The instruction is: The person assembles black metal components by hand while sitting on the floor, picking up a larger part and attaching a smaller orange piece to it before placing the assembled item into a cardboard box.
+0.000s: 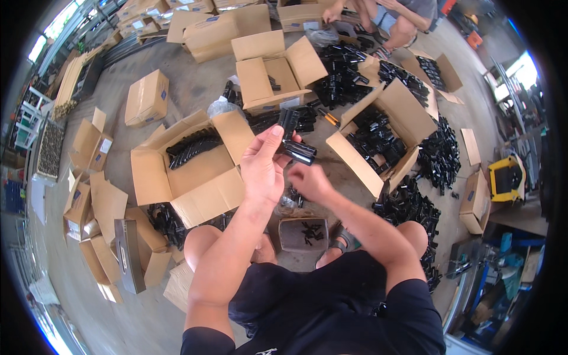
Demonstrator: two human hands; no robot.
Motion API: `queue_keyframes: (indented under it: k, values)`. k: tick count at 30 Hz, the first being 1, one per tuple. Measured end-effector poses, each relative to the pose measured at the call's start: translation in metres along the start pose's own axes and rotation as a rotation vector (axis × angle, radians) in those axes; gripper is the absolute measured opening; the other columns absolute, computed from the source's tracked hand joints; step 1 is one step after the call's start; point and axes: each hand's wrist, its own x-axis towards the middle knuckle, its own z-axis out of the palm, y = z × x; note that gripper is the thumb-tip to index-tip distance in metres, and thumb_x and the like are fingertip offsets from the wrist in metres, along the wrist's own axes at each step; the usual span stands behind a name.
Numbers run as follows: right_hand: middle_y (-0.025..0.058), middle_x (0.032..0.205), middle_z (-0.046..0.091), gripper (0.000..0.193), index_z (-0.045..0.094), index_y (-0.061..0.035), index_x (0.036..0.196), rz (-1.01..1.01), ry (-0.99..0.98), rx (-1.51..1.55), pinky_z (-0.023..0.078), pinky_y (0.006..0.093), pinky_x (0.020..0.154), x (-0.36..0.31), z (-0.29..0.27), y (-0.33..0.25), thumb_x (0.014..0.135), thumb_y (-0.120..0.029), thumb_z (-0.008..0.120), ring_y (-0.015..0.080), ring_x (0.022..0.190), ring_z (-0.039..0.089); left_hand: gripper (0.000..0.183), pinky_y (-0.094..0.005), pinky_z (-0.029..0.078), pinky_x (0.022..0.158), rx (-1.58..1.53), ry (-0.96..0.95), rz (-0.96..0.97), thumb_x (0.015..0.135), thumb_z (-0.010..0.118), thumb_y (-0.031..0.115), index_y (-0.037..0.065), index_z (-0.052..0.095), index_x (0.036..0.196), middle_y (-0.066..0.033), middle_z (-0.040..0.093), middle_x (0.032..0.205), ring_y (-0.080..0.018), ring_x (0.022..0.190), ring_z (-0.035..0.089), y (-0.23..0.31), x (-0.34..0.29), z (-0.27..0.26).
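Observation:
Raised in front of me, my left hand (265, 163) grips a shiny black tubular fitting (288, 125) between thumb and fingers. It appears to have a second tube-like arm (300, 152) pointing down to the right. My right hand (312, 182) is just below that arm, fingers curled together; whatever they hold, if anything, is hidden. Between my feet stands a small bin (285, 242) with several small black pieces (312, 232) in it. An open carton (210, 198) to the left has black fittings (195, 148) lined up along its far side.
Another open carton (349, 157) at right holds jumbled black fittings. Loose heaps of black fittings (408, 207) spread right and ahead. A further open carton (269, 74) stands ahead. An orange-handled tool (329, 118) lies on the floor. Another person (402, 26) crouches at the far right.

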Motion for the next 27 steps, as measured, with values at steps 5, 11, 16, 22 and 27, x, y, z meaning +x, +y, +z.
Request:
queue_keyframes:
  k: [5,11,16,22,27]
  values:
    - [0.0041,0.079,0.070,0.013,0.071,0.0005,0.104,0.155,0.118,0.365,0.052,0.0248,0.061,-0.001,-0.101,-0.097,0.093,-0.006,0.069,0.0081,0.067,0.062,0.017,-0.0371,0.062,0.079,0.088,-0.001,0.012,0.096,0.071,0.017,0.001,0.069,0.102,-0.0141,0.074,0.095,-0.0250,0.087,0.073,-0.009,-0.002,0.004]
    - [0.0043,0.086,0.071,0.016,0.071,0.0006,0.109,0.039,0.216,0.625,0.052,0.0227,0.062,-0.022,-0.127,-0.097,0.094,-0.005,0.070,0.0077,0.070,0.062,0.021,-0.0373,0.062,0.078,0.187,-0.024,0.006,0.095,0.072,0.015,0.000,0.067,0.108,-0.0136,0.073,0.098,-0.0243,0.085,0.073,-0.037,-0.012,0.020]
    - [0.0102,0.093,0.073,0.014,0.069,0.0060,0.104,0.097,0.245,0.826,0.054,0.0243,0.069,-0.019,-0.113,-0.088,0.091,0.001,0.071,0.0114,0.078,0.067,0.024,-0.0311,0.059,0.071,0.314,-0.013,0.065,0.094,0.073,0.011,-0.003,0.067,0.112,-0.0111,0.072,0.100,-0.0188,0.085,0.071,-0.055,-0.011,0.021]
    - [0.0107,0.091,0.073,0.013,0.070,0.0059,0.100,0.167,0.301,0.906,0.055,0.0241,0.071,-0.014,-0.104,-0.080,0.088,0.000,0.074,0.0114,0.078,0.067,0.027,-0.0276,0.057,0.074,0.422,0.003,0.134,0.094,0.074,0.012,-0.004,0.067,0.115,-0.0094,0.072,0.102,-0.0131,0.085,0.069,-0.069,-0.007,0.025]
    - [0.0083,0.088,0.073,0.012,0.071,0.0050,0.097,0.223,0.339,0.925,0.054,0.0235,0.069,-0.012,-0.103,-0.073,0.088,-0.002,0.075,0.0100,0.076,0.066,0.027,-0.0267,0.057,0.076,0.447,0.006,0.146,0.095,0.074,0.012,-0.004,0.067,0.116,-0.0091,0.072,0.103,-0.0116,0.085,0.068,-0.078,-0.004,0.028]
